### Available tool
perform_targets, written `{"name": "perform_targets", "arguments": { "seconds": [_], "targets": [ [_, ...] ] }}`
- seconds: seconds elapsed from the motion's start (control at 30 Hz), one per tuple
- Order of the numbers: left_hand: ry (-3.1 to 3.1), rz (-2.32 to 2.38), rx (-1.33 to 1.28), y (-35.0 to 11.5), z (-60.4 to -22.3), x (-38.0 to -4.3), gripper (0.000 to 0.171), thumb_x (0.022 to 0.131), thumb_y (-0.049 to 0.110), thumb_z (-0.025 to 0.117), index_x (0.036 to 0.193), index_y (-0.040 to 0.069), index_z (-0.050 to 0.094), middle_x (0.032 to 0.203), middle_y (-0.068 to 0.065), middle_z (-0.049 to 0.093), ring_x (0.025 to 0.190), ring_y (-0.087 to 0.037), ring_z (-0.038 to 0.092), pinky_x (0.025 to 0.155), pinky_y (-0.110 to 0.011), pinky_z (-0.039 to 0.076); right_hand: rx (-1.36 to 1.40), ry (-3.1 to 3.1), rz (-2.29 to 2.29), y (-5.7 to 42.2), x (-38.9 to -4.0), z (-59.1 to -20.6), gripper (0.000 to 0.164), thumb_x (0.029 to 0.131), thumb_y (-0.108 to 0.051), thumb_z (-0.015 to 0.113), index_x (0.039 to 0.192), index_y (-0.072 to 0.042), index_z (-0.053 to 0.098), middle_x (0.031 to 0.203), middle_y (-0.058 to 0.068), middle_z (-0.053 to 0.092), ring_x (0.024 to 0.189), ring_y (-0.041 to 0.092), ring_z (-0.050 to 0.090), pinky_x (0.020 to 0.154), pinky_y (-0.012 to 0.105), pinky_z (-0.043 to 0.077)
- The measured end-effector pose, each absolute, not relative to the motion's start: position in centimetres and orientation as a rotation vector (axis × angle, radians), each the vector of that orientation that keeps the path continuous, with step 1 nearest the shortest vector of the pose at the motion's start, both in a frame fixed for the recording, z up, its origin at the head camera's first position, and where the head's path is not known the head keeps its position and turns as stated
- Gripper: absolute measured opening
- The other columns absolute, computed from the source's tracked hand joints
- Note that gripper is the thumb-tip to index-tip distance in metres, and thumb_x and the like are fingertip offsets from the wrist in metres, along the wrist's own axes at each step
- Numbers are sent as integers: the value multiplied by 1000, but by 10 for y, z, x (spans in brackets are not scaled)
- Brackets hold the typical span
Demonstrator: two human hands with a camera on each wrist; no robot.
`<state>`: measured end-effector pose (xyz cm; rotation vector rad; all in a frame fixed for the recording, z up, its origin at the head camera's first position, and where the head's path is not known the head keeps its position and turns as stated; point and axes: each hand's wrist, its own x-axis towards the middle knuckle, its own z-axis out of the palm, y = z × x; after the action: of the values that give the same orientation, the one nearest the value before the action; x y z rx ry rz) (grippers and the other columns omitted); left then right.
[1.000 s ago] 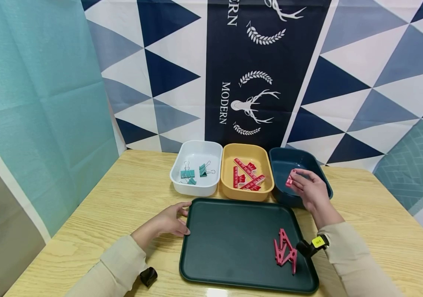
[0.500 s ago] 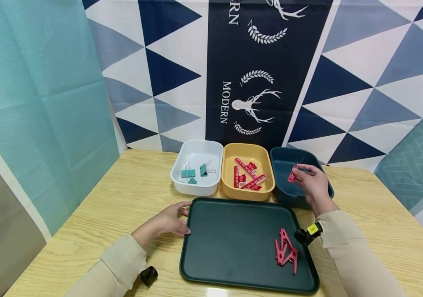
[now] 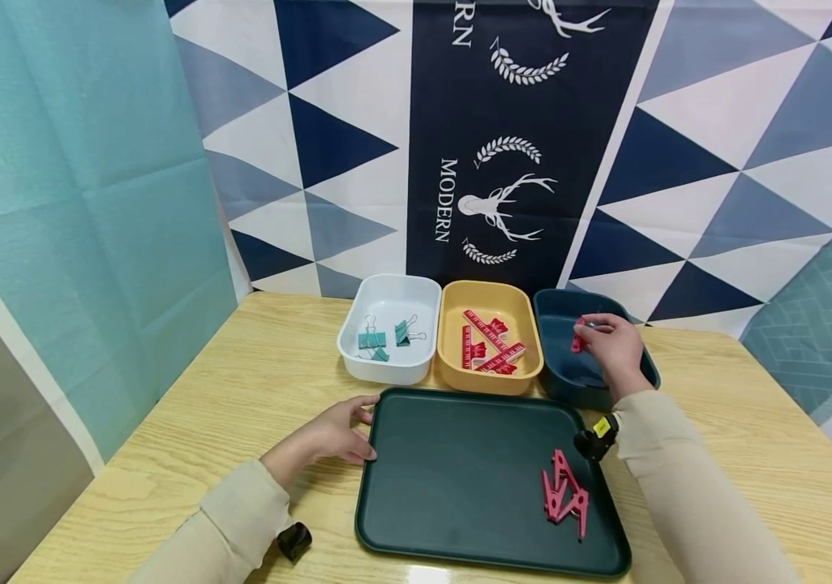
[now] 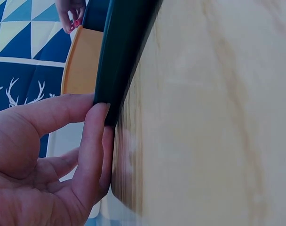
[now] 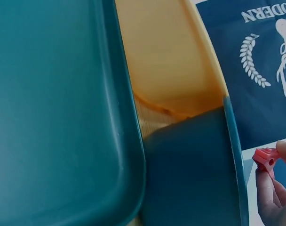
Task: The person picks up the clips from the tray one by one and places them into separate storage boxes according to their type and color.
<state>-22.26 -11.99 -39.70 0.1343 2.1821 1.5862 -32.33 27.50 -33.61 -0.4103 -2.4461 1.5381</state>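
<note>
My left hand (image 3: pixel 339 431) holds the left rim of the dark green tray (image 3: pixel 460 560); the left wrist view shows its fingertips (image 4: pixel 101 110) against the tray's edge (image 4: pixel 119 52). My right hand (image 3: pixel 615 347) pinches a pink clothespin (image 3: pixel 578 335) between thumb and fingers over the dark blue bin (image 3: pixel 555 369). The right wrist view shows a round hole in the clothespin (image 5: pixel 265 159). Several pink clothespins (image 3: pixel 562 499) lie in a small heap on the tray's right side. My right hand hides part of the bin's inside.
Left of the blue bin stands a yellow bin (image 3: pixel 533 369) with red ruler-edged clips (image 3: pixel 492 345) in it. Beside that, a white bin (image 3: pixel 387 373) contains teal binder clips (image 3: pixel 372 339). The patterned cloth (image 3: pixel 343 235) hangs behind the wooden table (image 3: pixel 241 365).
My right hand has shifted slightly up in the head view, and the clothespin has turned more upright and sits deeper over the blue bin. The left hand stays at the tray's rim.
</note>
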Motion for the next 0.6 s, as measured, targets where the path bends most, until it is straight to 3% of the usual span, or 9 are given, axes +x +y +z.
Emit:
{"name": "perform_targets", "arguments": {
  "seconds": [0.17,0.27,0.43,0.6],
  "targets": [
    [2183,1588,129,-120,-397,-223,87,69,-20,68,144,4,31,116,-17,43,82,-24,62,64,-39,57,-331,-2579,1222,275,-329,-335,33,89,-21,62,115,1,62,106,21,61,79,20,60,64,26,48],
    [2185,1585,120,-119,-397,-223,87,69,-20,68,144,4,31,117,-17,44,83,-24,63,64,-39,57,-303,-2616,1113,275,-334,-334,32,89,-21,62,112,2,63,100,21,65,83,28,58,61,29,44],
    [2178,1587,108,-119,-397,-223,87,70,-20,68,144,5,31,117,-17,44,84,-24,62,65,-39,57,-295,-2660,1057,277,-338,-333,30,88,-19,62,107,4,64,80,13,67,75,27,57,58,30,42],
    [2181,1582,112,-119,-397,-224,87,70,-19,68,144,6,31,118,-16,44,86,-24,63,65,-39,57,-278,-2684,999,278,-341,-333,29,87,-18,62,103,5,65,77,12,67,78,29,56,60,32,41]
  ]
}}
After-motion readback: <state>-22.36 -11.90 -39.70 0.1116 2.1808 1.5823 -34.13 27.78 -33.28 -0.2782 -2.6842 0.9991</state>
